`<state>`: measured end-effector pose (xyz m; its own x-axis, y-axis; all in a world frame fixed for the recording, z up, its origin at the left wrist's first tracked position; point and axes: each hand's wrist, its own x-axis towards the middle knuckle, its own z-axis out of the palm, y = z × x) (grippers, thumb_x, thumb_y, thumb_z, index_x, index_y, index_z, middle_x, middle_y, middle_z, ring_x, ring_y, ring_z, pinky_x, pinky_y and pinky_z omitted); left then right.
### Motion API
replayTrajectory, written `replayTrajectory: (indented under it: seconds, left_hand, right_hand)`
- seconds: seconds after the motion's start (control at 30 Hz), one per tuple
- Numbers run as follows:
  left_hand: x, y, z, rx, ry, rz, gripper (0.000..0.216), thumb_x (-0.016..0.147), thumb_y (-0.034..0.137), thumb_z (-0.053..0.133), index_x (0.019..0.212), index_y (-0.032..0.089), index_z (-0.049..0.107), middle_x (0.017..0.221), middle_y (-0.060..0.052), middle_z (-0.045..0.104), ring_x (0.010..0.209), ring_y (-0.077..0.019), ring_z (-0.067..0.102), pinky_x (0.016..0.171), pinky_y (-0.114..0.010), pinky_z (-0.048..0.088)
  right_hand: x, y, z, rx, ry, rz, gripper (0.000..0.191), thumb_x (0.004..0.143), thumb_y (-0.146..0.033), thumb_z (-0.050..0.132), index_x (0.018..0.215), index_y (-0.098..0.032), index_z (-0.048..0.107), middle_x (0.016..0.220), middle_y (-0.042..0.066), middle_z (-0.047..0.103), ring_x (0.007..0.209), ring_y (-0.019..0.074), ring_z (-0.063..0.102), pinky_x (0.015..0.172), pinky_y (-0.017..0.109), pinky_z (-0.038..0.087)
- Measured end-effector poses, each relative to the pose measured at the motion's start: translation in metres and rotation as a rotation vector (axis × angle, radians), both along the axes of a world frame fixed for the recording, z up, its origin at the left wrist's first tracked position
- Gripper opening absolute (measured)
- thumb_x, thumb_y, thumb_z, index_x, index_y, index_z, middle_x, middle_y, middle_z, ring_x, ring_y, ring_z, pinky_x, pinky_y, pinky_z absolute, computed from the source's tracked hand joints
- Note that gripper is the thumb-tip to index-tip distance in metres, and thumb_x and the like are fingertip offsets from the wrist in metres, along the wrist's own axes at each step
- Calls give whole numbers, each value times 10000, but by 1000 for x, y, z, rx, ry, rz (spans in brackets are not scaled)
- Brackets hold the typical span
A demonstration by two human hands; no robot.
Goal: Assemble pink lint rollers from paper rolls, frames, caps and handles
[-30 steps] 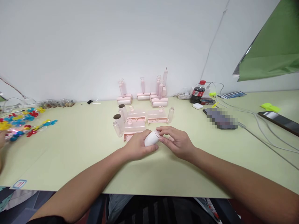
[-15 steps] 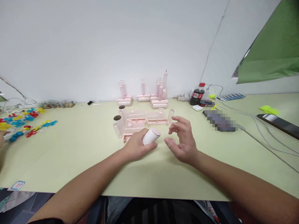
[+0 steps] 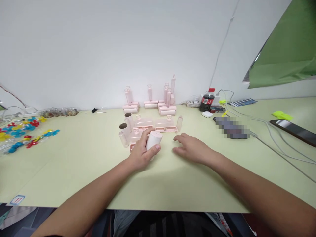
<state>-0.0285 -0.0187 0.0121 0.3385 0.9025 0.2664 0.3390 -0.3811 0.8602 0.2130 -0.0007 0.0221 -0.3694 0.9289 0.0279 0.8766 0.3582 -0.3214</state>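
Observation:
My left hand (image 3: 142, 152) is wrapped around a white lint roller refill (image 3: 153, 141), which stands tilted with a pale pink cap on its top end. To the right, my right hand (image 3: 191, 148) is low over the table, palm down, fingers apart, with nothing visible in it. Just beyond my hands are pink lint roller covers (image 3: 166, 129), partly hidden by my left hand. White rolls with brown cores (image 3: 123, 126) stand upright on the left beside a clear pink handle (image 3: 123, 139). Another such handle (image 3: 179, 123) stands beyond my right hand.
Several pink lint rollers (image 3: 168, 108) with upright handles line the wall. A cola bottle (image 3: 206, 100), a white case (image 3: 207, 114), a blurred phone (image 3: 230, 127), cables and a dark phone (image 3: 295, 131) lie right. Bagged colourful pieces (image 3: 21, 129) lie left.
My right hand has turned palm down and dropped toward the table, over where a small pink piece showed. My left hand has moved slightly left, turning the refill more upright.

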Motion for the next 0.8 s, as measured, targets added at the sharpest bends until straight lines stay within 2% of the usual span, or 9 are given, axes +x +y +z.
replayTrajectory:
  seconds: [0.1, 0.27, 0.37, 0.47, 0.63, 0.7, 0.8]
  left_hand:
    - [0, 2, -3, -13, -44, 16, 539, 875, 504, 557, 1306, 240, 367, 849, 0, 594, 743, -162, 564, 673, -286, 425]
    - [1, 4, -2, 22, -101, 64, 381, 832, 490, 621, 1057, 214, 487, 805, 15, 558, 707, -140, 523, 640, -260, 402]
    - [2, 3, 0, 34, -104, 117, 339, 805, 478, 656, 948, 202, 521, 758, 23, 537, 663, -125, 494, 598, -243, 380]
    - [4, 3, 2, -21, -229, 132, 350, 793, 466, 670, 962, 211, 499, 719, 35, 533, 629, -121, 516, 567, -233, 393]
    - [5, 5, 6, -167, -551, 151, 489, 751, 420, 692, 1105, 239, 407, 831, 29, 578, 516, -102, 557, 440, -215, 409]
    - [3, 7, 8, -199, -586, 141, 461, 742, 374, 682, 1089, 220, 421, 824, 18, 599, 479, -109, 574, 427, -227, 422]
    - [1, 8, 8, -235, -558, 93, 329, 748, 304, 633, 1000, 195, 452, 699, 25, 602, 489, -137, 605, 461, -240, 444]
  right_hand:
    - [2, 2, -4, -94, -101, 1, 302, 846, -368, 532, 1058, -176, 627, 1030, 121, 617, 779, 243, 622, 641, 316, 401]
    - [-2, 2, -7, -84, -35, 82, 156, 832, -220, 485, 871, -177, 630, 939, 93, 615, 774, 205, 593, 659, 292, 380]
    - [-5, 2, -6, -65, 22, 78, 82, 803, -194, 493, 774, -181, 569, 878, 73, 599, 734, 185, 561, 641, 285, 368]
    - [-6, 3, -8, -63, 119, 58, 66, 776, -199, 517, 717, -194, 487, 805, 37, 578, 692, 166, 521, 607, 274, 355]
    - [-8, 5, -13, -173, 431, 26, 221, 780, -258, 548, 620, -201, 406, 707, -4, 549, 610, 130, 469, 552, 261, 349]
    - [-11, 7, -14, -227, 671, -6, 239, 795, -305, 571, 634, -198, 431, 751, 5, 587, 637, 133, 529, 596, 276, 414]
    - [-14, 7, -11, -261, 1047, -44, 288, 789, -415, 650, 699, -193, 490, 842, 32, 630, 798, 181, 636, 743, 339, 506]
